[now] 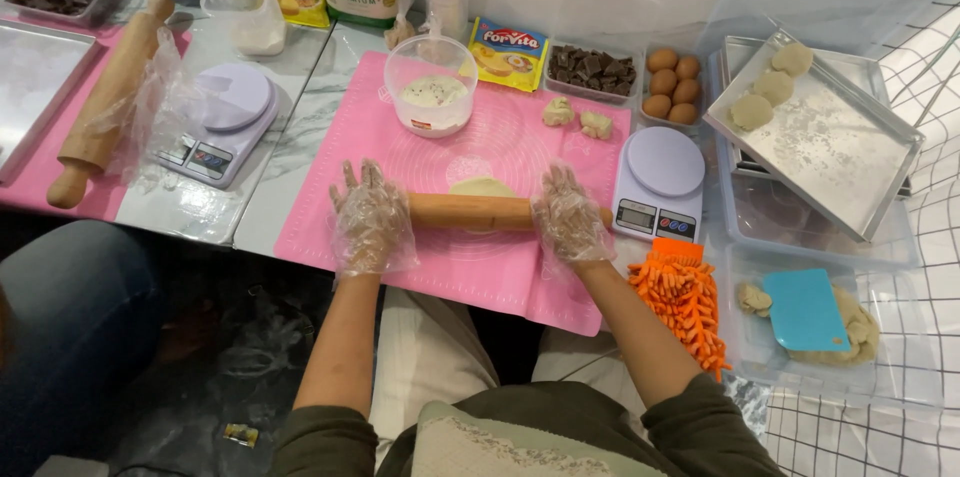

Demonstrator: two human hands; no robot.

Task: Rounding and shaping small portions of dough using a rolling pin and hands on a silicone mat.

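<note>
Marble-look counter [300, 137], pink silicone mat [500, 277] laid across its middle. Left hand [370, 217] and right hand [570, 214], both in clear plastic gloves, pressed flat with fingers spread on the ends of a wooden rolling pin [470, 211]; not clamped around it. Pin lying crosswise between the palms, on top of a flattened dough disc [482, 186]. Just beyond: clear tub with white filling [431, 87], two dough lumps [577, 119]. Right of the mat: white kitchen scale [660, 182], orange chenille mitt [685, 302], brown eggs [672, 85], metal tray [830, 152] with three dough balls.
</note>
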